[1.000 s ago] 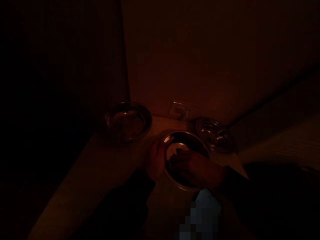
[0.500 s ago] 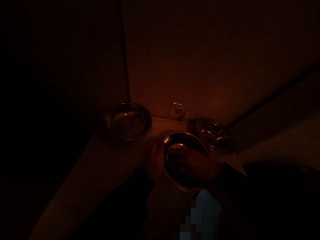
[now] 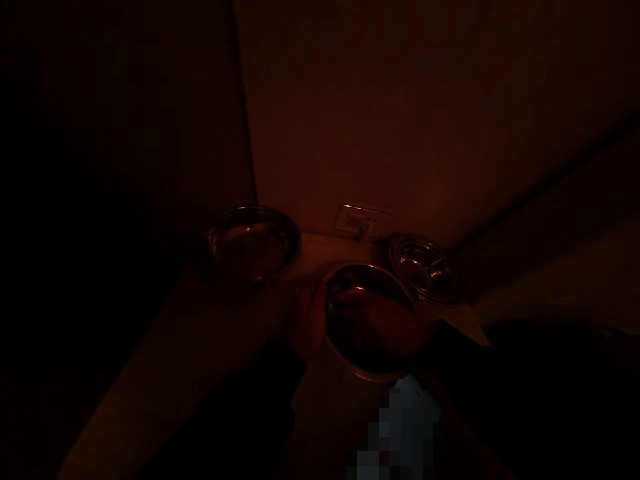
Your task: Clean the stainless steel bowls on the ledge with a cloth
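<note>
The light is very dim. A round metal bowl stands on the wooden table in front of me. My left hand holds it at its left rim, with the fingers along the outer wall. Inside the bowl is my right hand, reaching in from the right with its fingers toward the far left wall. Whatever lies under that palm is lost in the dark, and the finger shapes are hard to make out.
A wide metal dish sits at the back left, and stacked metal plates or lids at the back right. A wall socket with a switch is behind the bowl. Something pale and pixelated is at the near edge of the wooden table.
The picture has grown darker and everything sits slightly farther left in view. My left hand stays at the rim and my right hand stays inside the bowl.
</note>
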A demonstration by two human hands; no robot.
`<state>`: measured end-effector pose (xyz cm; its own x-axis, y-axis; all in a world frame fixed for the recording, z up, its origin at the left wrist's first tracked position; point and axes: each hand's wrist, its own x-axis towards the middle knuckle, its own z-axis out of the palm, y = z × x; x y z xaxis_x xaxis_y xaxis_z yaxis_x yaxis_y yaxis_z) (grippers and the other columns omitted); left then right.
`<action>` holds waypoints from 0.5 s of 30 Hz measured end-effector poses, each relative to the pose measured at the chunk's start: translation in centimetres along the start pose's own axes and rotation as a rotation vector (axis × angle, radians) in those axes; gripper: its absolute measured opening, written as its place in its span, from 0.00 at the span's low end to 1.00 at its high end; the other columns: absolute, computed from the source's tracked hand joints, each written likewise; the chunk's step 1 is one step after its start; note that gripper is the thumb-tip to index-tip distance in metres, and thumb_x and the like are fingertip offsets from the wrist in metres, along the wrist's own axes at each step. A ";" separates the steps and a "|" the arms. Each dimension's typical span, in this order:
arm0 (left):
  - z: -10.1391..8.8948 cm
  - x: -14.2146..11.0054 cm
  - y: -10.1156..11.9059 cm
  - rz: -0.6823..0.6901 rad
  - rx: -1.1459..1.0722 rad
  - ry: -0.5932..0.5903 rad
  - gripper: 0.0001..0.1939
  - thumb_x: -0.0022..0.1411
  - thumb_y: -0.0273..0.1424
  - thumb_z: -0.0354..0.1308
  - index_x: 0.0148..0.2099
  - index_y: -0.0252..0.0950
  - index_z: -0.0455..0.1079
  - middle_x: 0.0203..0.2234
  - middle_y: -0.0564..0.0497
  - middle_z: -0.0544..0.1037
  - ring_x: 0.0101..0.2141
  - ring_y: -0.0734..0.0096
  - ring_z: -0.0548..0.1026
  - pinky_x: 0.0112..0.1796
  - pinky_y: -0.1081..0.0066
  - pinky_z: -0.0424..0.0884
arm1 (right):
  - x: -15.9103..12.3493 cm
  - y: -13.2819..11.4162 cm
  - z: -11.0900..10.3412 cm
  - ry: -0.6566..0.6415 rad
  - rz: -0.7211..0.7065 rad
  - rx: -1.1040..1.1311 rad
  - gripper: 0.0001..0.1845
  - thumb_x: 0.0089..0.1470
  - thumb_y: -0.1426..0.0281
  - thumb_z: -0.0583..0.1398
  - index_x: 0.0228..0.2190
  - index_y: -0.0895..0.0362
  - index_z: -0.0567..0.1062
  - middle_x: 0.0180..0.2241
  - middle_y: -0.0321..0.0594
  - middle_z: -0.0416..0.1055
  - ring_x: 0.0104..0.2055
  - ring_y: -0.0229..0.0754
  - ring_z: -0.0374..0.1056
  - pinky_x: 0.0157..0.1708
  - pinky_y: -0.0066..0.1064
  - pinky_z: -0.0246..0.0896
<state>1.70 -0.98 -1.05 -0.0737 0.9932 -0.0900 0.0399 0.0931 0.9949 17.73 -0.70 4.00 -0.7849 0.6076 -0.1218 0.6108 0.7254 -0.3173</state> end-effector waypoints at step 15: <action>0.0 0.0 0.0 0.022 -0.010 0.012 0.17 0.65 0.36 0.46 0.45 0.33 0.73 0.42 0.46 0.78 0.43 0.64 0.74 0.47 0.66 0.65 | 0.0 -1.0 -0.1 -0.040 0.029 0.041 0.21 0.54 0.80 0.53 0.49 0.62 0.73 0.55 0.49 0.67 0.58 0.49 0.62 0.58 0.41 0.56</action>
<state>1.67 -1.02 -1.00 -0.0852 0.9941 -0.0672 0.0312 0.0701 0.9971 17.17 -1.43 4.37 -0.7707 0.6144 -0.1685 0.6294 0.6933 -0.3510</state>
